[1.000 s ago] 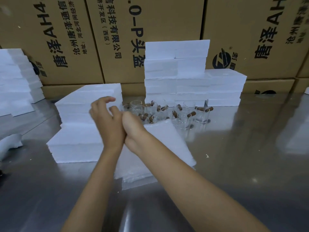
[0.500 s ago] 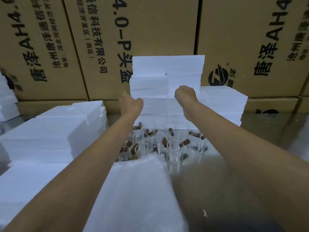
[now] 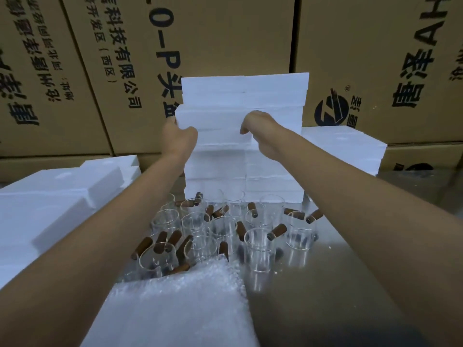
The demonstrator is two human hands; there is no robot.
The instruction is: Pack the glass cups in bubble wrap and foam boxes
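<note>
Head view: both arms reach up the middle of the frame to the tall stack of white foam boxes (image 3: 244, 156) standing at centre against the cardboard cartons (image 3: 200, 58). The left hand (image 3: 179, 137) has its grip closed on the left end of one foam box (image 3: 213, 118) partway down the stack, thumb on the front face, fingers wrapped behind the edge. The right hand (image 3: 260, 132) has its fingers curled over that same box's right front edge, a holding grip too, though the fingertips are partly hidden. That box sits slightly askew, jutting left of the ones above it.

Below the hands, in the centre of the frame, a cluster of glass cups (image 3: 225, 231) with brown wooden handles stands upright on the shiny metal bench (image 3: 350, 284), just in front of the stack's base. At lower centre, a pile of bubble wrap sheets (image 3: 175, 309) lies on the bench, its far edge touching the nearest cups. More foam boxes (image 3: 57, 204) fill the left of the frame, and a lower foam stack (image 3: 345, 151) sits at right, beside the tall one.
</note>
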